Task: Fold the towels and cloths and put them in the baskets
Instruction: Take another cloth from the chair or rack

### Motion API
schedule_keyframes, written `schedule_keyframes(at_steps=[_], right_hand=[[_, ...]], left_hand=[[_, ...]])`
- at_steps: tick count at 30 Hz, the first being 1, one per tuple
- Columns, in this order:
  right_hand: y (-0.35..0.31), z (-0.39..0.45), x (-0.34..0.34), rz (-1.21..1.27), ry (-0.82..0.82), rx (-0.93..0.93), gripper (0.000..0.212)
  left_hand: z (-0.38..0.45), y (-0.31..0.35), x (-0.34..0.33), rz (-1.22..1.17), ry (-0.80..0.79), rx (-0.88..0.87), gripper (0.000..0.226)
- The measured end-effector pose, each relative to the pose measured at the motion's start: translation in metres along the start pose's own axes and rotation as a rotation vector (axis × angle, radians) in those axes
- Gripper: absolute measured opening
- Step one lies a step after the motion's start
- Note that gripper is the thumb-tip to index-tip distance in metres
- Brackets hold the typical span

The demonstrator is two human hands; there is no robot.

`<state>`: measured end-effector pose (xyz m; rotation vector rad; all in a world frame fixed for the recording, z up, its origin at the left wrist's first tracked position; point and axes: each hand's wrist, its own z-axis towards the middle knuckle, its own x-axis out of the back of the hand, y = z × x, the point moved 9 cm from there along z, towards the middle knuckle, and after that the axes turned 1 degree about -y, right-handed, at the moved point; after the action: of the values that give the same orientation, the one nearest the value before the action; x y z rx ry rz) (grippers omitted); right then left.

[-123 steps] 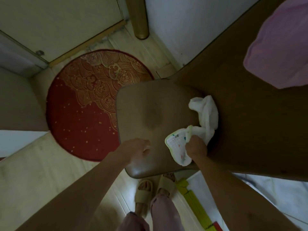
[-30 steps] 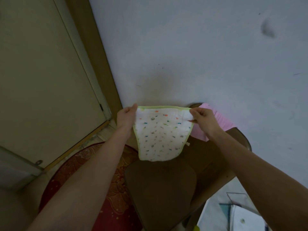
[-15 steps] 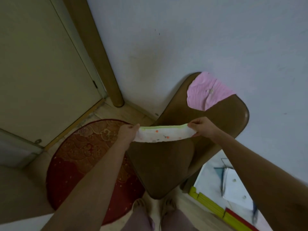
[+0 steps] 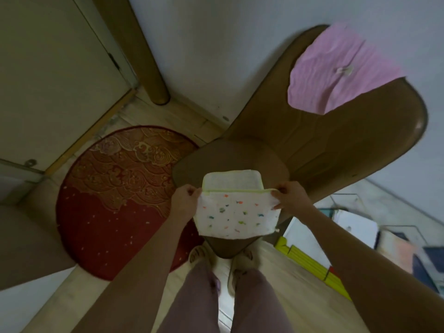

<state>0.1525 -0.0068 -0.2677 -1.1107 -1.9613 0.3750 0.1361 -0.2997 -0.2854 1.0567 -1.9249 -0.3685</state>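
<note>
Mauve trousers (image 4: 242,301) – sandals (image 4: 199,254) (bare-armed).

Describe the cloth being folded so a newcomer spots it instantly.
Find the brown chair against the wall. Over its seat, the left hand and right hand hold the small white cloth. Unlike the plain pink cloth on the backrest, it has coloured specks and green trim.

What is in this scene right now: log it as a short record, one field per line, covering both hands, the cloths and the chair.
left hand: left hand pinches the left end of the fold line
right hand: right hand pinches the right end
cloth in work: spotted cloth, white with a green hem, held over the chair seat, far part lying on the seat, near part hanging toward the person
other cloth: pink cloth draped over the chair back
floor: red round rug left of the chair
baskets: not in view
</note>
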Motion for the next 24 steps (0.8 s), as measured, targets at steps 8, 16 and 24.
schedule_keyframes(at_steps=[8, 16, 24], right_hand=[[0.067, 0.130, -0.064, 0.043, 0.079, -0.008, 0.010], [0.080, 0.200, -0.077, -0.135, 0.253, 0.096, 0.017], [0.088, 0.216, -0.081, -0.203, 0.402, 0.067, 0.026]], left_hand=[[0.125, -0.055, -0.074, 0.064, 0.044, 0.003, 0.020], [0.194, -0.061, -0.101, 0.044, 0.110, -0.114, 0.010], [0.203, -0.052, -0.105, 0.092, 0.143, -0.196, 0.011]])
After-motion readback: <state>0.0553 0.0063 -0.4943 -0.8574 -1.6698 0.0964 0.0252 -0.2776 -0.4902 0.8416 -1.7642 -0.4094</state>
